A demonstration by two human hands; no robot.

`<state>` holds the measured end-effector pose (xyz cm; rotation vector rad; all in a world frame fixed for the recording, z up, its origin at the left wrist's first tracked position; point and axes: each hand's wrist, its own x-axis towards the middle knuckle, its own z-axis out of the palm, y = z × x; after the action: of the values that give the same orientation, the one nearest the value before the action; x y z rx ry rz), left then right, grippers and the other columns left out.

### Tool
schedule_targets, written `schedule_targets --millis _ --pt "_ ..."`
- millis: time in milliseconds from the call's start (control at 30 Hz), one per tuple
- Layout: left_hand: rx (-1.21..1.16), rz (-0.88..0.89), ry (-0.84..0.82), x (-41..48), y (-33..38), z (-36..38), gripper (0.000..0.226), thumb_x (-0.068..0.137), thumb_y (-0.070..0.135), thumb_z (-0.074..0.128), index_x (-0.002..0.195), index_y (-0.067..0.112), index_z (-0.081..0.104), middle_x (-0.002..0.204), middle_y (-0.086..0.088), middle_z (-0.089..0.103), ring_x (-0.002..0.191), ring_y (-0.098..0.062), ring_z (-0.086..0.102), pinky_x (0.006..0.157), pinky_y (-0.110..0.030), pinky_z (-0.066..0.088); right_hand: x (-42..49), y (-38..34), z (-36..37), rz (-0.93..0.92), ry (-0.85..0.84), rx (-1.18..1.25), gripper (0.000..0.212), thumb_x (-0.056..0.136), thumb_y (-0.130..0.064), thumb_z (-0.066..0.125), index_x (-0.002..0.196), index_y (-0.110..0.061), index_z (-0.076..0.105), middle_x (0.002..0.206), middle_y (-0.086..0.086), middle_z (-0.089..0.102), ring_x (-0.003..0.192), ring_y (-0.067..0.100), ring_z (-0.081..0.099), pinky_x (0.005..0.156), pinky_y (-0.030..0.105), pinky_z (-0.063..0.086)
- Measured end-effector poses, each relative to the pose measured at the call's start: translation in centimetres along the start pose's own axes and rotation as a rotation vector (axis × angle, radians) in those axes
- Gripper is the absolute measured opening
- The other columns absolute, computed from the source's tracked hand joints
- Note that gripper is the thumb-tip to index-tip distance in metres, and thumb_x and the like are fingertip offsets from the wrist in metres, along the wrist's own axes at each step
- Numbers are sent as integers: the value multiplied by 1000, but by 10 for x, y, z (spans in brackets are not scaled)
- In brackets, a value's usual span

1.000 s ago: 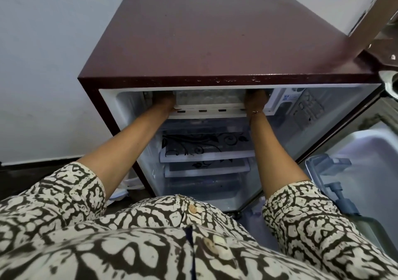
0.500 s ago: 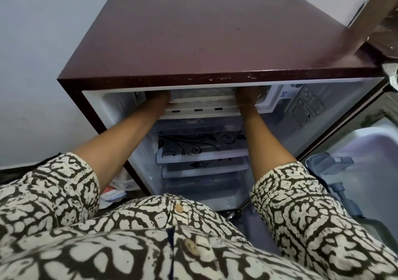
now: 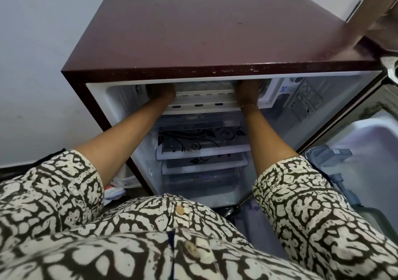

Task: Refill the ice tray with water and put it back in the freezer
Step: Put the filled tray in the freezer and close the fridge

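The ice tray (image 3: pixel 204 85) is up at 12 o'clock, inside the freezer (image 3: pixel 189 100) at the very top of the little fridge (image 3: pixel 344 112). Only a thin, pale, bumpy strip of it shows.

The left hand (image 3: pixel 162 92) is at the tray's 9 o'clock end. The right hand (image 3: pixel 247 93) is at its 3 o'clock end. Both hands touch the tray. The fingers reach in under the dark red fridge top (image 3: pixel 193 28), and its front edge hides them. I cannot tell if they grip the tray or just press on it. A thin bracelet (image 3: pixel 249 105) sits on the right wrist.

Just at 3 o'clock of the right hand is a white control box (image 3: pixel 284 90) with a blue sticker. Past it, grey labels (image 3: pixel 307 102) are stuck on the inside wall.

Below the freezer, toward 6 o'clock, is a glass shelf (image 3: pixel 202 143) with black flower swirls. A second shelf (image 3: pixel 204 161) lies under it. Under that is a clear drawer (image 3: pixel 202 183), and I cannot tell what is in it.

The fridge door (image 3: pixel 370 142) stands open at 3 o'clock. It has a blue-grey door rack (image 3: pixel 327 153).

At 8 o'clock, on the floor beside the fridge, lies a crumpled plastic bag (image 3: pixel 116 190). A white wall (image 3: pixel 32 64) is at 9 o'clock. At 6 o'clock is the person's patterned shirt (image 3: pixel 129 226) with buttons.
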<state>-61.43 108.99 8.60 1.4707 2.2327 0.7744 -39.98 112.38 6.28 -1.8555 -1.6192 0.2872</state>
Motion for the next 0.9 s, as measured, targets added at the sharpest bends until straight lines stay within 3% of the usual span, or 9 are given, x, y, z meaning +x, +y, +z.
schedule_targets --millis 100,200,233,300,400,533,900 --pt "144 93 -5 -21 7 -3 38 102 21 35 126 -1 52 132 -20 53 123 -34 48 98 -36 39 -20 -9 -10 -106 149 -57 28 96 -4 40 111 8 60 112 26 63 109 38 56 94 33 35" --pt "252 206 -48 -32 9 3 45 101 32 36 135 2 44 138 -19 47 129 -35 42 101 -43 39 -28 -14 -10 -278 126 -140 27 91 -3 42 92 8 66 94 28 67 94 42 61 87 42 42" --pt "275 240 -55 -35 8 7 49 101 35 36 139 4 39 141 -18 44 132 -35 38 104 -44 38 -33 -14 -10 -343 94 -206 27 90 -2 42 92 8 66 96 28 66 96 41 60 90 43 41" --pt "300 303 -72 -41 8 11 58 100 40 33 147 7 26 150 -17 34 139 -34 29 112 -46 31 -42 -18 -12 -401 15 -270 31 94 -4 41 113 9 61 118 29 60 116 40 51 105 43 32" --pt "315 345 -110 -54 7 15 66 101 43 29 153 11 6 160 -11 9 148 -27 7 120 -44 13 -57 -19 -19 -409 -54 -247 47 100 -19 38 142 3 34 147 22 36 139 35 28 117 36 17" --pt "324 375 -139 -80 10 18 65 100 44 26 153 16 0 161 -8 -4 149 -24 -3 120 -46 8 -77 -17 -26 -406 -103 -244 58 102 -30 33 148 1 15 156 20 16 146 30 12 120 33 8" --pt "313 365 -152 -164 11 17 69 99 45 28 153 12 1 161 -7 -4 149 -20 -5 121 -43 3 -155 -5 -58 -406 -174 -231 63 102 -36 32 148 3 13 157 20 9 147 29 6 120 37 7"
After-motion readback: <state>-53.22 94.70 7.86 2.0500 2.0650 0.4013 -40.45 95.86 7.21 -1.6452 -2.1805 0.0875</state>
